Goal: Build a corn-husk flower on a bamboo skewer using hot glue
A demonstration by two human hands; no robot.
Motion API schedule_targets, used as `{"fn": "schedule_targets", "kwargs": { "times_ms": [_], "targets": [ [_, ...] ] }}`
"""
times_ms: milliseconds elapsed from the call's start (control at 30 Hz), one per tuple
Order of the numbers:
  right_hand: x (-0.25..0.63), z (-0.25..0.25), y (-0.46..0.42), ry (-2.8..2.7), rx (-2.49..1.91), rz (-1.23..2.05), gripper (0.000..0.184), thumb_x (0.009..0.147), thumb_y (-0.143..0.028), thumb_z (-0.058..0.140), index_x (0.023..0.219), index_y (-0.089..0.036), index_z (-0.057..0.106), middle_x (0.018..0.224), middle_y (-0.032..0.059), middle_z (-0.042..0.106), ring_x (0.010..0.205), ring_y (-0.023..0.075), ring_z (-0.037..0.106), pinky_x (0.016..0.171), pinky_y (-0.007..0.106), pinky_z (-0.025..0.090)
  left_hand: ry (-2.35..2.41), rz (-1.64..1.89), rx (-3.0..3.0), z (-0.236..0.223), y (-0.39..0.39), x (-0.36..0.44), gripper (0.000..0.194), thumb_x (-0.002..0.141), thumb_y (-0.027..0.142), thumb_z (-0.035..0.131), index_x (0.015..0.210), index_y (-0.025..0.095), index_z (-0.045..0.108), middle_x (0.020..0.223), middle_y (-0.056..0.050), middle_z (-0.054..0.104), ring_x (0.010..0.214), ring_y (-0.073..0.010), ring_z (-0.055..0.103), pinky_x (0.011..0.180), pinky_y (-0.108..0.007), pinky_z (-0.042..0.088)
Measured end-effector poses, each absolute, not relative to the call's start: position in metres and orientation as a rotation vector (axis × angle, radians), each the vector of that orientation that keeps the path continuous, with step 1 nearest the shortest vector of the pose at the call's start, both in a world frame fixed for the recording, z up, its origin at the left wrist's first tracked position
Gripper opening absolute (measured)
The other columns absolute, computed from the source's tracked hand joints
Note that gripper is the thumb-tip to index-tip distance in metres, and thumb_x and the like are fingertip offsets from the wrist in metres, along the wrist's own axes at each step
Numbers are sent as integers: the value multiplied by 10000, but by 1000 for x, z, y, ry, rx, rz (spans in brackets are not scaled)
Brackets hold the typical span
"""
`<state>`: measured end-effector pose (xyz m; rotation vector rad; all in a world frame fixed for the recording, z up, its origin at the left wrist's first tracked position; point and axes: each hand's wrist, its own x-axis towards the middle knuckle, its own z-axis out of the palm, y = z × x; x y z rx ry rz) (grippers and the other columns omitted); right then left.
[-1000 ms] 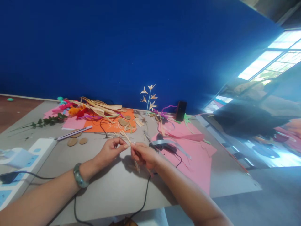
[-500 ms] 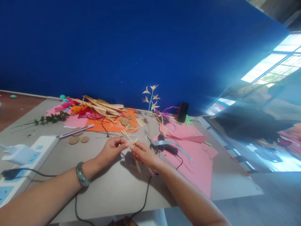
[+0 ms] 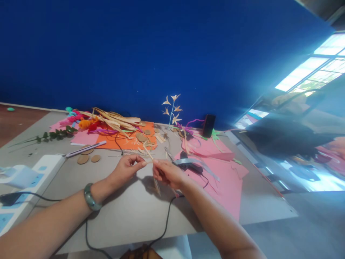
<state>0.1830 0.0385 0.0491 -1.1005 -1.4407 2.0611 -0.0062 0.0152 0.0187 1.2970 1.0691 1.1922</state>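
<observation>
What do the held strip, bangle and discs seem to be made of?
Strip: probably dried plant husk, matte; pale straw colour, thin and narrow.
Bangle: perhaps polished stone like jade, though glass is possible; smooth grey-green with lighter patches.
Discs: likely cardboard or cork, matte; flat, plain brown.

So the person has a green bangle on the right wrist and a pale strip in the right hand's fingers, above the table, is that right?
Not quite: the head view shows the green bangle on the left wrist. The rest stands: the pale strip is in the right hand's fingers, above the table.
</observation>
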Motion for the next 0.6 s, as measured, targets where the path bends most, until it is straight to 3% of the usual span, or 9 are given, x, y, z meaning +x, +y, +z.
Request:
{"fn": "schedule_targets", "kwargs": {
  "times_ms": [133, 233, 333, 600],
  "targets": [
    [192, 56, 49, -1474, -1104, 1977, 488, 842, -600, 444, 577, -190, 435, 440, -57, 422, 352, 53, 205, 354, 191, 111, 1168, 1246, 1259, 12, 21, -11, 219, 725, 368, 693, 691, 155, 650, 616, 4, 591, 562, -116, 486, 538, -232, 381],
    [199, 57, 53, -1875, -1193, 1633, 419, 806, -531, 561, 593, -171, 520, 483, -40, 473, 412, 67, 329, 402, 196, 215, 1375, 1291, 1320, 7, 26, -15, 200, 706, 355, 695, 669, 158, 684, 625, -15, 638, 588, -145, 526, 568, -256, 400],
    [200, 54, 49, -2310, -1317, 1289, 214, 726, -347, 697, 665, -153, 631, 579, -8, 576, 518, 99, 464, 490, 210, 305, 1529, 1288, 1454, 3, 30, -20, 167, 716, 331, 671, 677, 174, 713, 663, -25, 681, 639, -177, 572, 622, -281, 417],
    [188, 49, 37, -2788, -1480, 790, 78, 740, -230, 655, 750, -155, 672, 741, 63, 683, 646, 151, 580, 553, 226, 322, 1727, 1099, 1664, -13, 39, -32, 242, 790, 334, 561, 836, 179, 740, 890, -62, 742, 816, -229, 643, 765, -328, 456]
  ]
}}
